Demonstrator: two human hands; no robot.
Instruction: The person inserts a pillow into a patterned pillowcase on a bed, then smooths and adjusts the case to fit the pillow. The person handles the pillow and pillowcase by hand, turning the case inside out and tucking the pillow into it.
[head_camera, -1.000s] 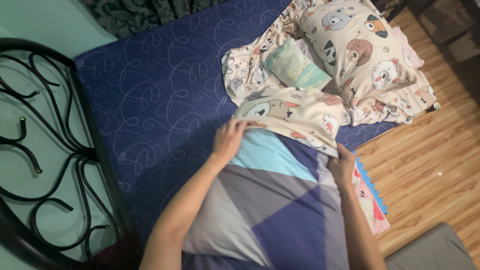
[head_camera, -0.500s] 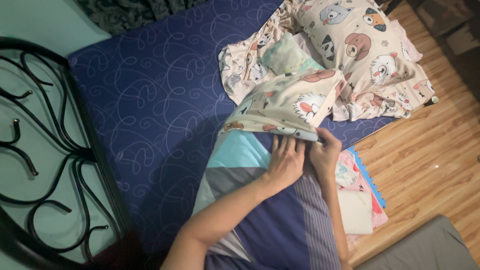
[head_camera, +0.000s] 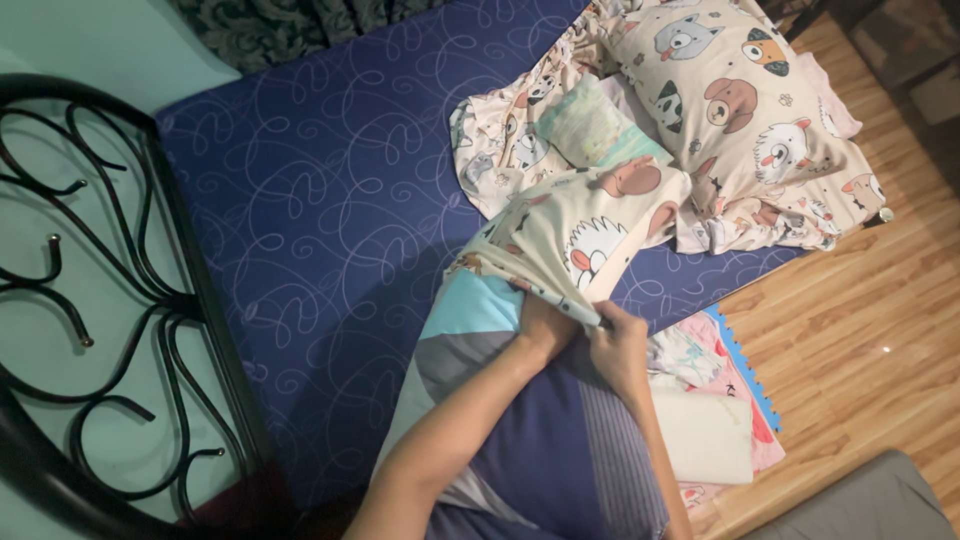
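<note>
left hand (head_camera: 543, 325) — fingers hidden inside animal-print pillowcase (head_camera: 570, 235) | right hand (head_camera: 617, 345) — fingers pinching its hem | pillow (head_camera: 540, 430) beneath

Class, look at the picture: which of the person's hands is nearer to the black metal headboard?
Left. The left hand lies on the headboard side of the pillow; the right hand lies beyond it, toward the wooden floor.

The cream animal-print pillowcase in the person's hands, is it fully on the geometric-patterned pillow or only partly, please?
Only partly: the cream animal-print pillowcase is bunched over the far end, while most of the geometric-patterned pillow lies bare. Left hand and right hand grip its open edge.
</note>
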